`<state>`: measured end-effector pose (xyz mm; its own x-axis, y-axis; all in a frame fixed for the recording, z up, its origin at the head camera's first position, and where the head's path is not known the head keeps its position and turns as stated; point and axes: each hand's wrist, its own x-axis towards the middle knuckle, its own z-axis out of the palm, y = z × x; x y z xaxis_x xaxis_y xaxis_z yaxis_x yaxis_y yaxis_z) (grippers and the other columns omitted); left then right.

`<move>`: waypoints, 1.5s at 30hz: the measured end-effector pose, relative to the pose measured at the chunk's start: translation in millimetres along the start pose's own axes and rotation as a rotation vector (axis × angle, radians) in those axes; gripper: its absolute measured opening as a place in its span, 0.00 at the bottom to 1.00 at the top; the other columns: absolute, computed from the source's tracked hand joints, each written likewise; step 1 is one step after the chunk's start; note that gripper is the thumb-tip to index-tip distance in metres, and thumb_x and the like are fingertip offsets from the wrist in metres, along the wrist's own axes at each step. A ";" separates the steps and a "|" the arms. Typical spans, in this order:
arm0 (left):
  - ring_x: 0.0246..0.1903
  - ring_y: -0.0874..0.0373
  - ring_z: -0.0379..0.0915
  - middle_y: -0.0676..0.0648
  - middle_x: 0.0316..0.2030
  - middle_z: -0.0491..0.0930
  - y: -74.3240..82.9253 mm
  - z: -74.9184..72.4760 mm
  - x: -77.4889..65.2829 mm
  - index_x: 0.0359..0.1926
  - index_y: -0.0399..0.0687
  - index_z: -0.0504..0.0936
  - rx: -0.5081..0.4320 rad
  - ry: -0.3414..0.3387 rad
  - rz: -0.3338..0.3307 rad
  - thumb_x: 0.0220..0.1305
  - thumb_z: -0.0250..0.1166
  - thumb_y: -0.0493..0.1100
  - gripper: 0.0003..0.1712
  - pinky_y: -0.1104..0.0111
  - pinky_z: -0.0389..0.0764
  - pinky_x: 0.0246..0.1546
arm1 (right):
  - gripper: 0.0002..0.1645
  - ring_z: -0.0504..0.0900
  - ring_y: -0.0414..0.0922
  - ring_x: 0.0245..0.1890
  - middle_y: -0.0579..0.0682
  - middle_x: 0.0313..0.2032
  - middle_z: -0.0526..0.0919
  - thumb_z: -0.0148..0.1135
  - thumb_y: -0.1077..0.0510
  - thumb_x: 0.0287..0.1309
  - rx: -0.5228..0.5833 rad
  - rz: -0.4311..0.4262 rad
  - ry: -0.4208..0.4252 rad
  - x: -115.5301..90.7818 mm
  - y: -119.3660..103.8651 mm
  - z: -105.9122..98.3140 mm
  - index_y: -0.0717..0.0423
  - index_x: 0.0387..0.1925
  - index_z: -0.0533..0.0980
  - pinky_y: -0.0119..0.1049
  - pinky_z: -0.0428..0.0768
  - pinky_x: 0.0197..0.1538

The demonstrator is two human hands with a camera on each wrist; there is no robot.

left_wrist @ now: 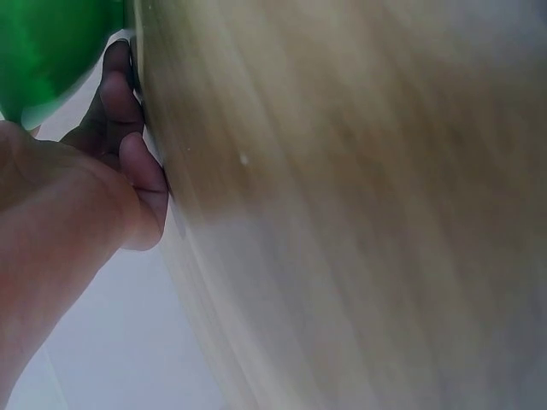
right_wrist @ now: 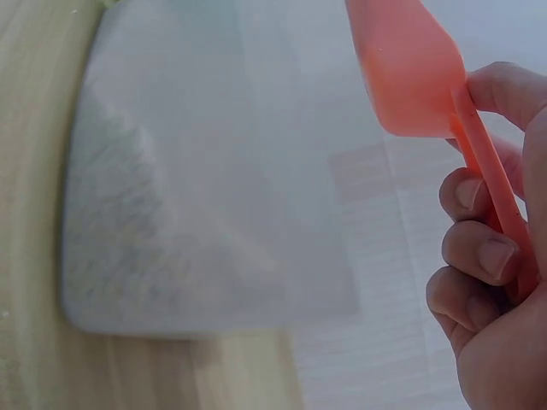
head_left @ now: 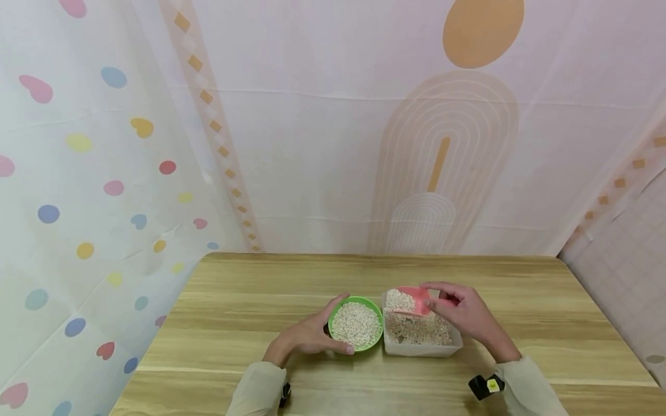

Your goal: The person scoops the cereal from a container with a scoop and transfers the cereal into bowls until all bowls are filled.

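My left hand (head_left: 312, 332) curves round the left side of a green bowl (head_left: 359, 299), thumb on the near rim. Pale oat-like flakes (head_left: 356, 325) fill the bowl, which stands on the table. In the left wrist view the bowl's green side (left_wrist: 51, 51) rises above the curled fingers (left_wrist: 124, 102). My right hand (head_left: 465, 312) grips a pink scoop (head_left: 422, 300) by its handle, held over a translucent white tub (head_left: 421, 349) right beside the bowl. A heap of flakes (head_left: 400, 300) lies in the scoop, and more flakes (head_left: 421, 330) are in the tub.
The wooden table (head_left: 260, 277) runs back to a patterned cloth (head_left: 312, 173) hanging behind it. Another cloth with coloured dots (head_left: 93, 277) hangs along the left. A dark band with a yellow tag (head_left: 486, 386) is on the right wrist.
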<state>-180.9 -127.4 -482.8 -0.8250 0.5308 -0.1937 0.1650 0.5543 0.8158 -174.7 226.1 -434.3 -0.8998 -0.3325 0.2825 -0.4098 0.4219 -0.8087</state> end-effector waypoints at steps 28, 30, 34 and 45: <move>0.73 0.35 0.49 0.40 0.77 0.47 1.9 0.3 -1.2 0.79 0.67 0.41 -0.011 -0.002 -0.013 0.49 0.77 0.60 0.67 0.36 0.56 0.67 | 0.19 0.61 0.32 0.16 0.39 0.15 0.65 0.69 0.54 0.61 0.002 -0.026 -0.073 23.5 -32.4 30.5 0.55 0.52 0.83 0.27 0.64 0.20; 0.73 0.35 0.49 0.40 0.77 0.47 1.9 0.3 -1.1 0.79 0.67 0.41 -0.009 -0.003 -0.009 0.49 0.77 0.60 0.66 0.37 0.56 0.67 | 0.19 0.62 0.32 0.17 0.39 0.15 0.65 0.69 0.54 0.60 -0.020 -0.028 -0.067 24.5 -33.1 31.5 0.55 0.52 0.83 0.27 0.64 0.20; 0.73 0.35 0.49 0.41 0.78 0.46 1.8 0.2 -0.9 0.79 0.67 0.41 -0.005 -0.005 -0.009 0.49 0.77 0.60 0.66 0.36 0.56 0.67 | 0.19 0.59 0.31 0.16 0.37 0.15 0.62 0.70 0.53 0.60 -0.073 -0.060 -0.054 26.2 -32.9 33.9 0.53 0.51 0.83 0.26 0.62 0.20; 0.73 0.35 0.47 0.40 0.78 0.46 2.2 -0.1 -1.5 0.79 0.67 0.41 -0.031 -0.012 -0.015 0.50 0.77 0.59 0.66 0.36 0.55 0.67 | 0.18 0.60 0.28 0.16 0.34 0.17 0.65 0.73 0.57 0.55 -0.216 -0.193 -0.002 29.3 -30.1 40.8 0.53 0.49 0.85 0.26 0.65 0.20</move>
<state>-179.3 -127.0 -480.7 -0.8209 0.5302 -0.2120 0.1361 0.5422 0.8291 -182.6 169.2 -422.7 -0.8019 -0.4255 0.4194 -0.5960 0.5203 -0.6116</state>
